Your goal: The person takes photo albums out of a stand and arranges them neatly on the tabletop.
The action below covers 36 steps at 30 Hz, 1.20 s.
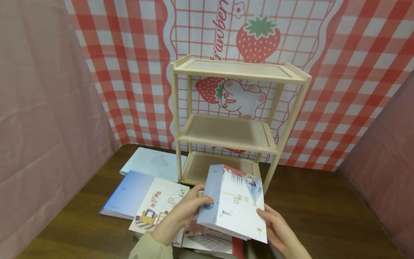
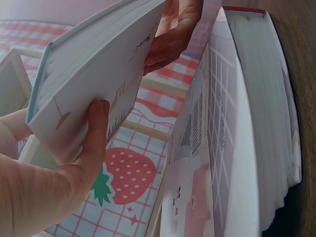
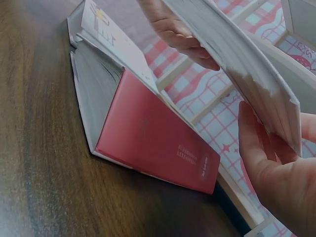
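Note:
Both hands hold a thick album (image 1: 242, 205), tilted above other albums, with a white illustrated cover and a blue-grey spine. My left hand (image 1: 191, 207) grips its spine side, the thumb pressed on the spine and the fingers behind. At the opposite edge, my right hand (image 1: 278, 230) pinches the album with its thumb on the cover. The left wrist view shows the album's page edges (image 2: 94, 39) between its covers. Below it lies an album with a red spine (image 3: 163, 138), partly hidden by the held one. Beside that, a white album with a yellow armchair picture (image 1: 158, 198) has a blue spine.
A three-tier wooden shelf (image 1: 226, 144) stands behind the hands on the dark wooden table (image 1: 310, 216). At the back left lies a pale blue album with a whale (image 1: 148, 162), close to a shelf leg. A red-checked strawberry curtain (image 1: 129, 72) hangs behind.

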Motion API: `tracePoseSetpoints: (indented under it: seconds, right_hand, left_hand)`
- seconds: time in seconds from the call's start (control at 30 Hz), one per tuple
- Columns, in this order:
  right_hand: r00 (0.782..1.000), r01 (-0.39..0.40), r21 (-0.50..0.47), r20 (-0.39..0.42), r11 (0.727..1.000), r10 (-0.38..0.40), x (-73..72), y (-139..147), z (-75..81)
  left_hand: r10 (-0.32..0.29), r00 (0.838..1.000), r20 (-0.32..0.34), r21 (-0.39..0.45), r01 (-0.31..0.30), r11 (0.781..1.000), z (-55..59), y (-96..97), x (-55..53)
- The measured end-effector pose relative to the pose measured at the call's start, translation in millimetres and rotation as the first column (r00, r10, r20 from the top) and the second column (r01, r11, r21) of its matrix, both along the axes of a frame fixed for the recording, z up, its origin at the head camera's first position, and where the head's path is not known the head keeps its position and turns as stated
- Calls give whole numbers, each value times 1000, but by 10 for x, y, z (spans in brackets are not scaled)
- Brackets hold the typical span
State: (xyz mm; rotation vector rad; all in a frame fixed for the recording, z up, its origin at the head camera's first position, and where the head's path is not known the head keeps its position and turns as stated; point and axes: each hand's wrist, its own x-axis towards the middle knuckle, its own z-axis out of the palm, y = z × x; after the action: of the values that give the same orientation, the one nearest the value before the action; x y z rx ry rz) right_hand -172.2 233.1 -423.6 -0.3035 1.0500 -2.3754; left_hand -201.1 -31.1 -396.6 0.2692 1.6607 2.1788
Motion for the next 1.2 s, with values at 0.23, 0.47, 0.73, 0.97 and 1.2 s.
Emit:
tracePoseSetpoints:
  seconds: [0.23,0.47,0.73,0.97,1.2]
  right_hand:
    - [999,31,68,24,997,-33,60,85,-16]
    - [1000,8,73,6,997,-8,86,152,-25]
    - [999,-3,73,44,997,0,112,243,4]
    - [992,-76,0,99,997,75,147,371,27]
    - [989,-97,3,111,995,96,181,464,58]
  left_hand:
    - [-8,998,-57,-91,3,996,-57,0,-7]
    - [21,999,-49,-197,-30,980,-40,14,11]
    - [69,992,-102,-233,-91,968,-43,102,26]
    - [73,990,-120,-214,-98,972,-51,167,73]
    - [104,982,-160,-222,-138,965,-73,256,102]
